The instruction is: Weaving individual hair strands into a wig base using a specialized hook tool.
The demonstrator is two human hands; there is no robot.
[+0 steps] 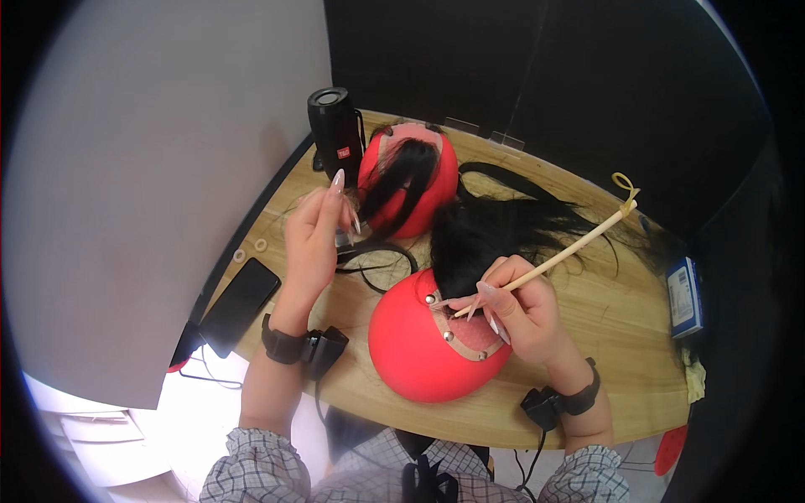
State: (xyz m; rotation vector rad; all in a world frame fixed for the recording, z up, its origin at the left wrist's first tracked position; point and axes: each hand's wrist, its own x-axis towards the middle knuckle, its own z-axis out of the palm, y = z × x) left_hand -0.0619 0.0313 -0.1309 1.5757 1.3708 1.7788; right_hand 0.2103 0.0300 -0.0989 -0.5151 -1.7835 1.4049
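A red dome-shaped head form [411, 356] lies near the table's front edge, with net lace [474, 335] fixed to its top by metal pins. A mass of long black hair [465, 230] spreads from its far side. My right hand [527, 310] is closed around a thin light wooden stick tool [566, 251], a yellow loop at its upper end. The tool's lower tip meets the edge of the lace and hair. Up to the left, apart from this form, my left hand [312, 239] has its fingers bent into a pinch; anything between them is too fine to make out.
Behind stands a second red head form [444, 180] with black hair, beside a black cylindrical speaker [335, 130]. A phone [241, 306] and small rings [261, 245] lie at the left. A blue-and-white box [686, 298] is at the right edge. Dark panels [587, 92] enclose the back.
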